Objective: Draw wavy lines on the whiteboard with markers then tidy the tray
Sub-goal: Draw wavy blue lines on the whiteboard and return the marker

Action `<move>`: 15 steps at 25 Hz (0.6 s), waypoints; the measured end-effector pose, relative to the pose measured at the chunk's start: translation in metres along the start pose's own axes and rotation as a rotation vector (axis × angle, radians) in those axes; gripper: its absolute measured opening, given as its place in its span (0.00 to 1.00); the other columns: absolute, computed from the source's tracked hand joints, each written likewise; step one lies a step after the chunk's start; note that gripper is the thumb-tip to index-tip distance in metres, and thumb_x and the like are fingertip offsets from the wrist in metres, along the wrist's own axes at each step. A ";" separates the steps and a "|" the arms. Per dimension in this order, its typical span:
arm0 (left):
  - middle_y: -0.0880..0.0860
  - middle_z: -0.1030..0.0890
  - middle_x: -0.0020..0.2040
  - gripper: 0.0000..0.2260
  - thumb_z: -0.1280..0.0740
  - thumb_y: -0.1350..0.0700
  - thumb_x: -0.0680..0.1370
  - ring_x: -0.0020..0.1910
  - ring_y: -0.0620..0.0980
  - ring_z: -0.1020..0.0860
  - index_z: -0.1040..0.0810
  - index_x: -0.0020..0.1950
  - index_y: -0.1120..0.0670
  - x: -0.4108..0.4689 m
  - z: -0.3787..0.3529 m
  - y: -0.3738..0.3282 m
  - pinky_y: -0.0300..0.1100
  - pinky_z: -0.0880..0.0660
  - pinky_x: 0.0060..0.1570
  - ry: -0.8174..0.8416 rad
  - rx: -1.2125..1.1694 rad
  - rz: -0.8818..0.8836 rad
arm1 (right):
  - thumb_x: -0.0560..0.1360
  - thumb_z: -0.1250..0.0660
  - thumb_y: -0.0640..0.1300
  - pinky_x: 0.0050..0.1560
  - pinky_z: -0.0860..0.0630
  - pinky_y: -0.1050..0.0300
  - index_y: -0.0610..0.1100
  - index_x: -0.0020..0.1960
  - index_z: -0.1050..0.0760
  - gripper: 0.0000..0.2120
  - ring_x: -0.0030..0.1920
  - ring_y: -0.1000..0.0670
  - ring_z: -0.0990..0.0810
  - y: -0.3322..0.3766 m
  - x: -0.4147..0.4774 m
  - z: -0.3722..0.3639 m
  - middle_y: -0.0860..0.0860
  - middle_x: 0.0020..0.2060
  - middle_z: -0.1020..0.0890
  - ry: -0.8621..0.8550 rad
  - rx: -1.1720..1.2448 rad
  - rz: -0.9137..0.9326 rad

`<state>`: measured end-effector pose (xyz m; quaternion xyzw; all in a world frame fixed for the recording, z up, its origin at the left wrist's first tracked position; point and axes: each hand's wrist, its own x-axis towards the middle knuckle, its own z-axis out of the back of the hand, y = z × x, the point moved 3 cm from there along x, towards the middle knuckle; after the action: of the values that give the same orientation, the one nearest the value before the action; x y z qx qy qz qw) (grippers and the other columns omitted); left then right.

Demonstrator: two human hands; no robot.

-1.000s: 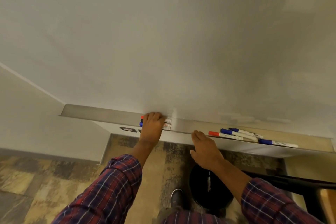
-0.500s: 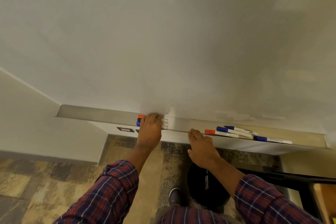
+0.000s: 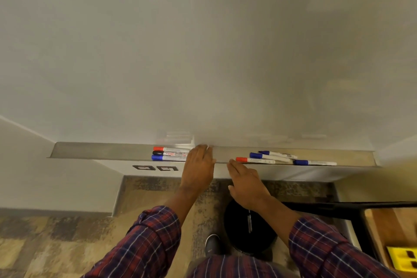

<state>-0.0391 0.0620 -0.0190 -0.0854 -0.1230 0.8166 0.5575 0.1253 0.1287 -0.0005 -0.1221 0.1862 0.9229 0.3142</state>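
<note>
Markers [image 3: 169,153]: along the tray [image 3: 101,150], caps toward 9 o'clock.
Your left hand [image 3: 199,165]: flat over their ends.
Your right hand [image 3: 247,182]: fingers straight, holding nothing.

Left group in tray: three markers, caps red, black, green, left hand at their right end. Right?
No: the third cap is blue, not green. Head view: red-capped marker, black-capped marker and blue-capped marker side by side in the tray, left hand at their right end.
</note>
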 end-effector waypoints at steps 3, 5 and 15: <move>0.59 0.25 0.76 0.22 0.35 0.49 0.85 0.76 0.59 0.28 0.27 0.77 0.58 0.001 -0.013 -0.024 0.56 0.29 0.76 0.055 -0.020 0.023 | 0.84 0.41 0.50 0.80 0.43 0.47 0.45 0.83 0.47 0.31 0.81 0.47 0.43 -0.030 -0.019 0.008 0.48 0.83 0.43 -0.087 0.021 -0.042; 0.57 0.29 0.79 0.23 0.37 0.46 0.86 0.79 0.57 0.30 0.29 0.78 0.56 -0.001 -0.022 -0.035 0.56 0.30 0.77 0.086 -0.028 0.039 | 0.85 0.42 0.48 0.80 0.44 0.47 0.45 0.83 0.46 0.29 0.81 0.47 0.43 -0.060 -0.034 0.013 0.48 0.82 0.42 -0.113 0.054 -0.110; 0.54 0.53 0.88 0.30 0.47 0.44 0.89 0.86 0.54 0.56 0.50 0.87 0.54 -0.014 -0.041 -0.057 0.54 0.58 0.83 0.288 0.085 0.118 | 0.83 0.38 0.48 0.69 0.28 0.44 0.46 0.74 0.32 0.20 0.67 0.46 0.25 -0.222 -0.074 0.040 0.48 0.69 0.25 -0.227 -0.010 -0.397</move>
<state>0.0278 0.0731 -0.0418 -0.1848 -0.0018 0.8318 0.5234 0.3173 0.2686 0.0014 -0.0534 0.1175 0.8516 0.5080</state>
